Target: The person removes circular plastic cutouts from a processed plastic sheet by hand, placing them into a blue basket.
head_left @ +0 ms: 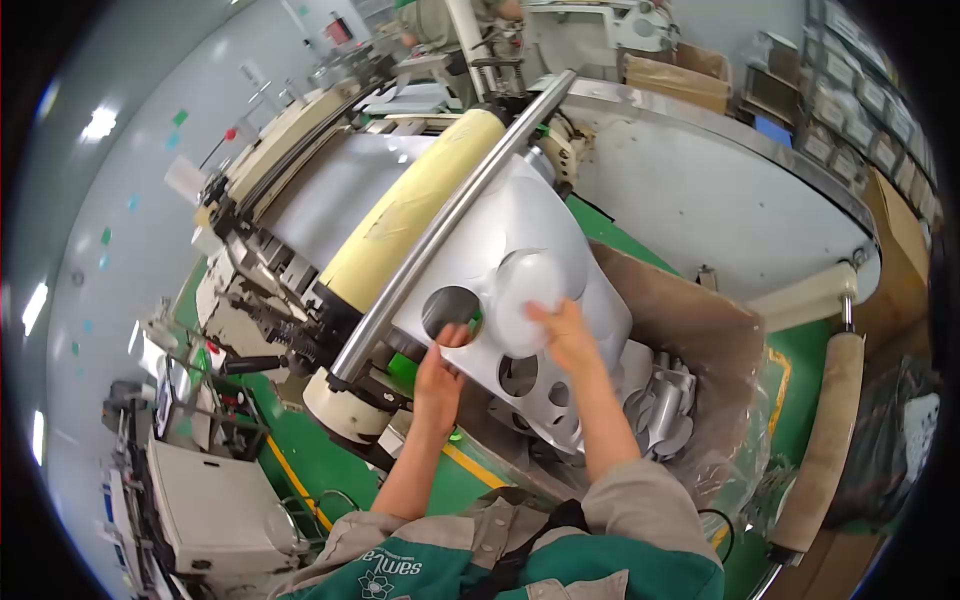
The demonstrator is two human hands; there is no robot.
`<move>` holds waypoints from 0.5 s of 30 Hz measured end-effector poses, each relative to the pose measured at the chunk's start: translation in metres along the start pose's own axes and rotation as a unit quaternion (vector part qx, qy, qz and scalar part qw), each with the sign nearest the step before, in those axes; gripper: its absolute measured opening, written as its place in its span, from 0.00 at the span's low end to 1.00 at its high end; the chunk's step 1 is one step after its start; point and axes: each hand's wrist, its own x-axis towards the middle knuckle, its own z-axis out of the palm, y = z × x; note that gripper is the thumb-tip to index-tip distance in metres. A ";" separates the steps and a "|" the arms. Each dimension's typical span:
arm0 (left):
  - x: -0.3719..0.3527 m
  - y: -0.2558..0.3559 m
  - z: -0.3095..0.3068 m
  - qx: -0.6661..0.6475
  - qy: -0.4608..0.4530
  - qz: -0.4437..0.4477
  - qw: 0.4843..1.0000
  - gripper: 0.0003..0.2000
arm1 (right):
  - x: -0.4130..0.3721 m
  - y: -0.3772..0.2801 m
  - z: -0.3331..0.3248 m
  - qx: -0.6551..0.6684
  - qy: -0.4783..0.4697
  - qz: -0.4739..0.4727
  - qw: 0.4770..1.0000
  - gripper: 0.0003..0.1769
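Observation:
A silver-grey sheet [480, 235] with round cut-outs slopes down from beneath a metal bar [450, 225] on the machine. Over the sheet, my right hand [570, 338] grips the lower right edge of a pale translucent disc [524, 285], thumb and fingers closed on it. My left hand [438, 385] is at the lower rim of a round hole [452, 308] in the sheet, palm turned up and fingers apart, holding nothing. Green floor shows through that hole. Two smaller holes are lower down, between my hands.
A yellow roller [415, 210] lies behind the bar. Below the sheet, a cardboard box [690, 300] lined with clear plastic holds crumpled silver scrap [665, 400]. On the right is a brown roller [828, 440]. Another person [440, 25] stands at the back.

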 end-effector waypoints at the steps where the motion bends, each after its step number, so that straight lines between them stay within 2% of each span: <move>1: 0.003 0.006 0.000 -0.009 0.015 0.021 1.000 0.27 | 0.002 -0.005 -0.015 0.095 -0.011 -0.034 0.995 0.28; 2: 0.009 0.009 -0.007 -0.013 0.020 0.051 0.998 0.27 | 0.002 -0.015 -0.024 0.106 0.014 -0.061 0.992 0.27; 3: 0.011 0.018 -0.003 -0.028 0.049 0.062 0.996 0.27 | 0.002 -0.024 -0.026 0.119 0.002 -0.110 0.987 0.28; 5: 0.022 0.018 -0.010 -0.064 0.101 0.040 0.992 0.24 | -0.007 -0.044 -0.011 0.050 -0.055 -0.147 0.986 0.27; 7: 0.023 0.014 -0.003 -0.090 0.094 0.051 0.990 0.20 | -0.007 -0.050 0.007 -0.096 -0.130 -0.098 0.982 0.25; 8: 0.025 0.010 -0.001 -0.090 0.081 0.061 0.991 0.19 | -0.011 -0.052 0.023 -0.144 -0.143 -0.101 0.974 0.23; 10: 0.024 0.003 0.003 -0.098 0.061 0.052 0.992 0.17 | -0.006 -0.052 0.044 -0.256 -0.198 -0.086 0.942 0.28; 11: 0.017 -0.001 0.009 -0.064 0.054 0.055 0.995 0.17 | 0.001 -0.040 0.049 -0.263 -0.217 -0.079 0.937 0.27; 13: 0.004 -0.010 0.017 -0.108 0.047 0.041 0.992 0.19 | 0.006 -0.030 0.055 -0.297 -0.252 -0.024 0.921 0.25; 15: 0.002 -0.012 0.012 -0.062 0.025 0.036 0.997 0.21 | 0.004 -0.023 0.048 -0.238 -0.253 -0.002 0.938 0.22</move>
